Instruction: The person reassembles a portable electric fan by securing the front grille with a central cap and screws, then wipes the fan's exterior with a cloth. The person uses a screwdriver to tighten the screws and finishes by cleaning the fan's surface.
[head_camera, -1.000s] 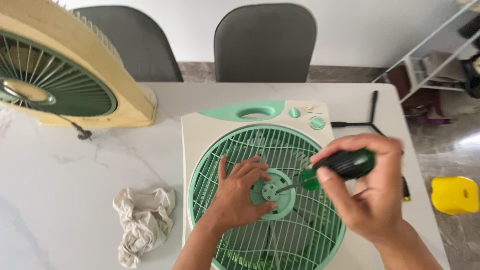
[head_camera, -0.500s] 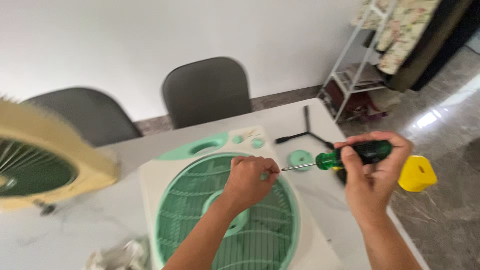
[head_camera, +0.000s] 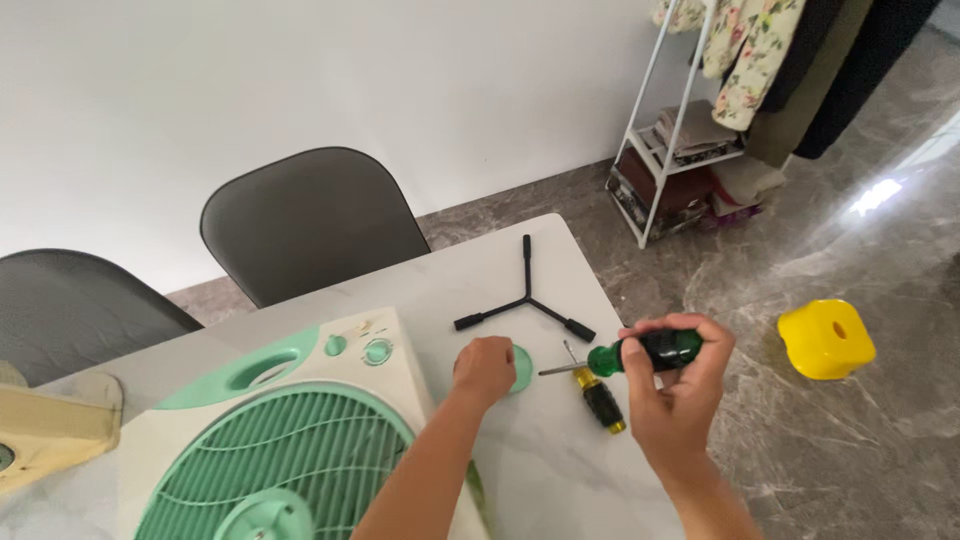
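My left hand (head_camera: 483, 370) rests as a fist on the white table, its fingers closed beside a small round green cap (head_camera: 519, 367); whether it holds anything I cannot tell. My right hand (head_camera: 672, 394) grips a screwdriver with a green and black handle (head_camera: 645, 353), its shaft pointing left towards the cap. A cream box fan with a green grille (head_camera: 276, 452) lies flat at the lower left. A second screwdriver with a black and yellow handle (head_camera: 597, 396) lies on the table between my hands.
A black three-armed wrench (head_camera: 525, 301) lies near the table's far edge. Two grey chairs (head_camera: 306, 222) stand behind the table. A yellow stool (head_camera: 826, 339) and a white rack with clothes (head_camera: 692, 120) are on the floor at right. Another cream fan (head_camera: 50, 425) shows at left.
My left hand left the fan grille and moved right to the table beside the green cap. My right hand kept the screwdriver. The view swung right and up.
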